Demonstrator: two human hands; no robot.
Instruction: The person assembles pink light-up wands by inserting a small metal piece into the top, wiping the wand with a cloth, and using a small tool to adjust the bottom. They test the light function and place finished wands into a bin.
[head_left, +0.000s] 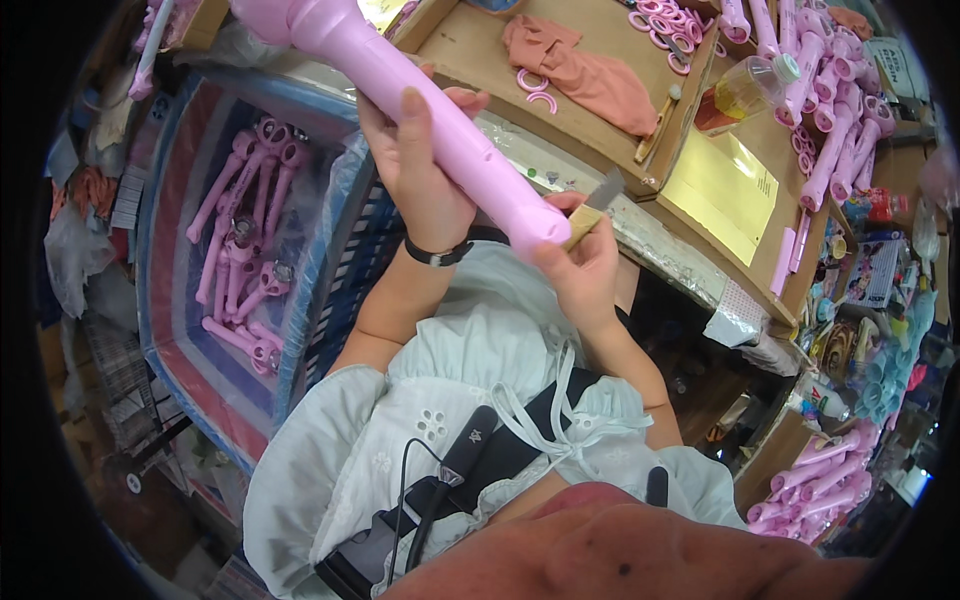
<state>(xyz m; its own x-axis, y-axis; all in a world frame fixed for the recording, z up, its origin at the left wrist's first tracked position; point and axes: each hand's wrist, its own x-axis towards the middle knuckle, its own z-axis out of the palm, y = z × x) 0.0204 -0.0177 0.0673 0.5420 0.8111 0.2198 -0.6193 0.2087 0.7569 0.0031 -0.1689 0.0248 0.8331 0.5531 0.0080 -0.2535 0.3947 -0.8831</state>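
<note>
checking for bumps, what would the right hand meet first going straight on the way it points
The right hand would meet the pink tube first, seemingly touching its end; depth is unclear.

The left hand (430, 185) is raised forward, palm turned inward, fingers curled in a supporting grip, thumb pointing away from the body. The right hand (588, 280) sits closer in, thumb and fingers pinched together. The left forearm (385, 310) and right forearm (635, 365) angle forward.
</note>
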